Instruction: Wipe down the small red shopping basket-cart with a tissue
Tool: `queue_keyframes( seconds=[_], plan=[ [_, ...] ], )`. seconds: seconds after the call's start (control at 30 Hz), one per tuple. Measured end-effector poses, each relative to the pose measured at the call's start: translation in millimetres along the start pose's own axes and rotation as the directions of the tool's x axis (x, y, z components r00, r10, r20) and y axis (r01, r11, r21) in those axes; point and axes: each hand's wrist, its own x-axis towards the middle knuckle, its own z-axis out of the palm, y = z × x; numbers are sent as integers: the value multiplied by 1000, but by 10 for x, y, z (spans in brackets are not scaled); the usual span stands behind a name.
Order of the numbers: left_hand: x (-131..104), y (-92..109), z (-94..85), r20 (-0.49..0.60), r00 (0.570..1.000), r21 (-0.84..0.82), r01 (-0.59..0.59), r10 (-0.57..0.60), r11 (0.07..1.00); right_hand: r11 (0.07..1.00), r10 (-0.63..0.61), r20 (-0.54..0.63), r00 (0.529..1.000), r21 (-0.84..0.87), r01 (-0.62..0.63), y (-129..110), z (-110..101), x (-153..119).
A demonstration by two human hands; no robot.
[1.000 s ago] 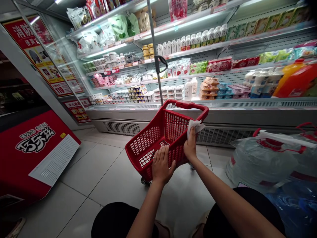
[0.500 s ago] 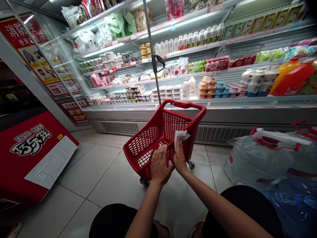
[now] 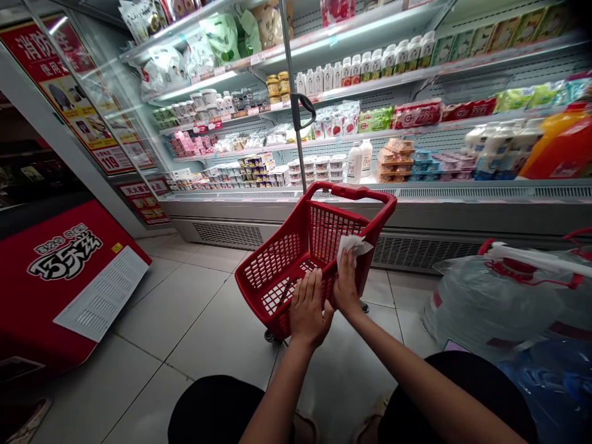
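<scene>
A red plastic shopping cart (image 3: 274, 250) with perforated basket walls stands on wheels in the middle of the view. My left hand (image 3: 308, 310) lies with its fingers stretched over the cart's near side. Beside it, my right hand (image 3: 346, 285) presses a crumpled white tissue (image 3: 354, 245) against the near side wall, close to the handle end. The cart's handle (image 3: 350, 192) rises at the back right, and neither hand touches it.
An open refrigerated shelf (image 3: 444, 213) of dairy goods and drinks runs behind the cart, with a thin pole (image 3: 300, 151) before it. Large wrapped water bottles (image 3: 490, 302) stand at right. A red freezer (image 3: 65, 277) is at left. My knees show below.
Both hands, the tissue and the cart sit slightly farther right in the view, as do the shelves. The right hand with the tissue has moved slightly up along the cart's side.
</scene>
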Motion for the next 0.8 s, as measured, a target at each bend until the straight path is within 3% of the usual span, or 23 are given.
queue_keyframes(
  seconds=[0.2,0.4,0.5,0.67,0.73,0.8],
  plan=[
    [-17,-39,-11,-29,1000,35,-6,7,999,991,-105,244,964,109,80,-189,-69,-558],
    [-56,-73,-29,-18,1000,52,-17,18,999,969,-238,275,932,134,208,-232,-79,-733],
    [-62,-98,-28,-22,1000,48,-12,13,999,929,-369,258,893,86,359,-158,-189,-574],
    [-42,-137,-28,-35,999,32,-10,12,999,781,-584,354,731,-1,624,123,-608,2],
    [-28,-137,-31,-32,999,22,-10,11,1000,752,-607,362,708,-26,659,256,-786,247],
    [-13,-129,-33,-31,999,14,-11,11,1000,753,-593,354,724,-74,653,403,-944,487]
  ],
)
